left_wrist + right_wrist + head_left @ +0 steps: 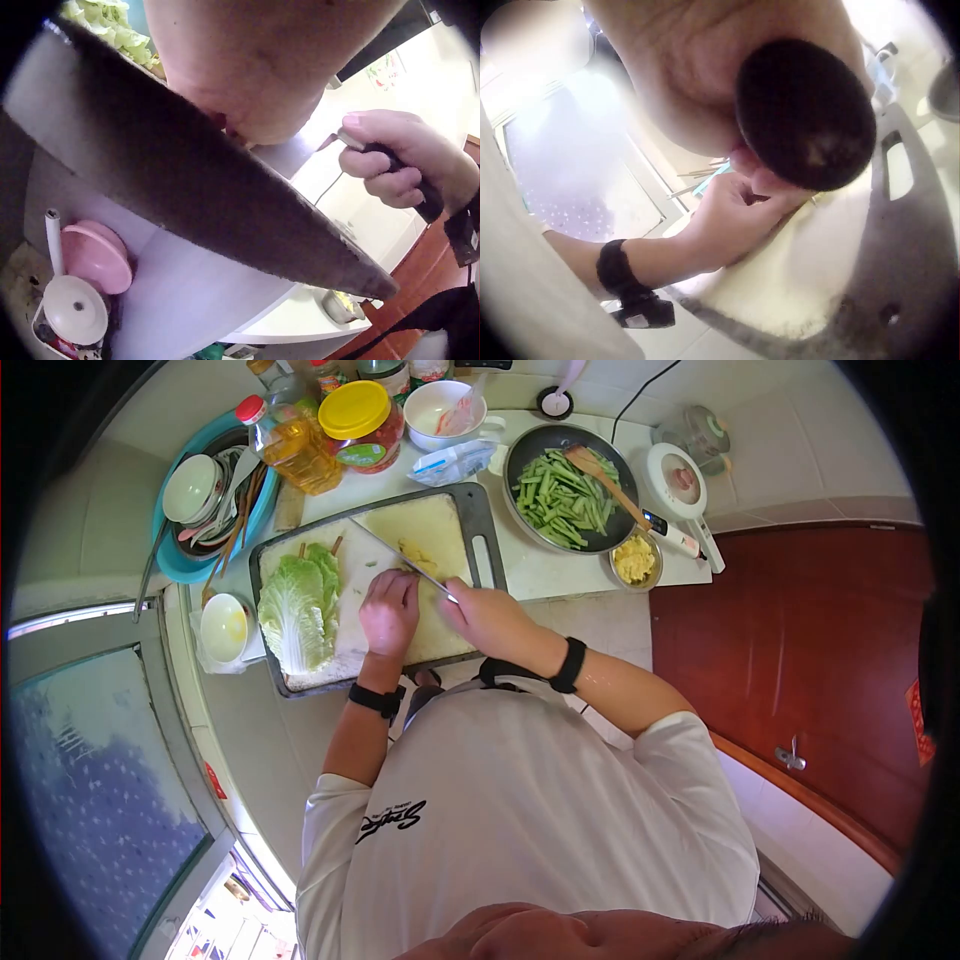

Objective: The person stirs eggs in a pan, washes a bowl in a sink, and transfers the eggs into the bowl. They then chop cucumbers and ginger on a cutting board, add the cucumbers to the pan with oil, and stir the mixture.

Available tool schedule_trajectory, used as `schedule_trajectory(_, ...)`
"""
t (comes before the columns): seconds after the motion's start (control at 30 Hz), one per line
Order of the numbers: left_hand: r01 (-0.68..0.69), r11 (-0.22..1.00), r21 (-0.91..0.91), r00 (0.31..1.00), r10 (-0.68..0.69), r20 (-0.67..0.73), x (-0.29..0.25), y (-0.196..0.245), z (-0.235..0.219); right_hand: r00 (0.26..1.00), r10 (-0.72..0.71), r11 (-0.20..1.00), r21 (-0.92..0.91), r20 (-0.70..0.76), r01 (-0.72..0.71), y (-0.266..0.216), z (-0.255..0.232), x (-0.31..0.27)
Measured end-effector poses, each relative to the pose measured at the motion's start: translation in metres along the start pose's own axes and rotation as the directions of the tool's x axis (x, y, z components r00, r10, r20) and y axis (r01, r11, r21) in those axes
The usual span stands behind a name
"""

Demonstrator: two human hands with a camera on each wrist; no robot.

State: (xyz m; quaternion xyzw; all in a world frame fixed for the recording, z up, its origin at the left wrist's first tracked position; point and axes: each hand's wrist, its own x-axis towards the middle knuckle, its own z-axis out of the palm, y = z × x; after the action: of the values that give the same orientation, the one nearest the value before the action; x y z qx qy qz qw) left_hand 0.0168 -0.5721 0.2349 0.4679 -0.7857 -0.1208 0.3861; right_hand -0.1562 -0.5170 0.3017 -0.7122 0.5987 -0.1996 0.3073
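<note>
My right hand [492, 622] grips the dark handle of a kitchen knife [385, 545], its blade slanting up and left across the cutting board [470, 520]. Beside the blade, my left hand [390, 615] has its fingers bent down to the board, holding a small piece of what looks like ginger; the hand hides most of it. Thin yellow ginger slices [418, 555] lie just beyond the knife. On the board's left side rest Chinese cabbage leaves [300, 605]. The board's dark edge crosses the left wrist view. The right wrist view shows the handle's round butt [806, 116].
A frying pan [512, 510] with cut green vegetables and a wooden spatula [610, 485] stands right, near a bowl of yellow food [635, 562]. An oil bottle [300, 455], a yellow-lidded jar [358, 415] and a blue basin of dishes [165, 525] stand behind and left. A white bowl [224, 628] sits left.
</note>
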Motion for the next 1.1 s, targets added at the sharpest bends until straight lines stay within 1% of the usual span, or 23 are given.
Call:
schedule_trajectory(0.07,0.007,1.0,0.002,1.0,-0.007,-0.001,-0.001,0.0,0.0,0.998,0.018,1.0,0.01,0.06,-0.019,-0.006,-0.012,-0.019)
schedule_trajectory(0.2,0.006,1.0,-0.007,1.0,-0.006,-0.009,-0.001,-0.002,0.002,0.994,0.068,0.997,0.025,0.087,-0.07,-0.01,-0.026,-0.047)
schedule_trajectory(0.23,0.006,1.0,-0.008,1.0,-0.006,-0.008,-0.001,-0.002,0.001,0.989,0.089,0.995,0.028,0.116,-0.093,-0.01,-0.029,-0.051)
schedule_trajectory(0.27,0.008,1.0,-0.008,1.0,-0.008,-0.003,-0.001,-0.002,0.001,0.983,0.11,0.993,0.031,0.145,-0.116,-0.011,-0.031,-0.055)
schedule_trajectory(0.5,0.011,1.0,-0.019,1.0,-0.012,-0.009,-0.001,-0.002,0.0,0.974,0.126,0.992,-0.006,0.189,-0.127,-0.018,-0.039,-0.059)
schedule_trajectory(0.6,0.001,1.0,-0.013,1.0,-0.001,-0.01,0.0,-0.002,0.0,0.976,0.139,0.99,0.011,0.166,-0.142,-0.015,-0.034,-0.057)
schedule_trajectory(0.7,-0.013,1.0,0.0,1.0,0.013,-0.006,0.001,-0.001,-0.001,0.977,0.134,0.991,0.002,0.164,-0.136,-0.014,-0.021,-0.034)
schedule_trajectory(0.77,-0.016,1.0,-0.008,1.0,0.016,-0.003,0.0,-0.002,-0.001,0.995,0.055,0.998,0.006,0.085,-0.056,-0.012,-0.009,-0.007)
schedule_trajectory(0.8,-0.02,1.0,-0.014,1.0,0.02,-0.001,0.0,-0.002,-0.001,0.995,0.053,0.998,0.009,0.079,-0.054,-0.007,0.0,0.006)
schedule_trajectory(0.87,-0.02,1.0,-0.008,1.0,0.02,-0.003,0.0,-0.002,0.0,1.0,0.009,1.0,0.019,0.012,-0.009,0.004,0.014,0.024)
schedule_trajectory(0.9,-0.012,1.0,-0.006,1.0,0.012,-0.003,0.0,-0.001,0.0,1.0,0.007,1.0,0.019,0.009,-0.007,0.005,0.014,0.025)
schedule_trajectory(0.97,-0.013,1.0,-0.001,1.0,0.013,-0.005,0.0,-0.001,0.0,0.998,0.053,0.997,0.051,0.046,-0.055,0.007,0.009,0.025)
schedule_trajectory(1.1,0.006,1.0,0.011,1.0,-0.006,-0.01,0.001,0.003,-0.001,0.996,0.055,0.995,0.084,0.075,-0.061,0.01,-0.004,-0.001)
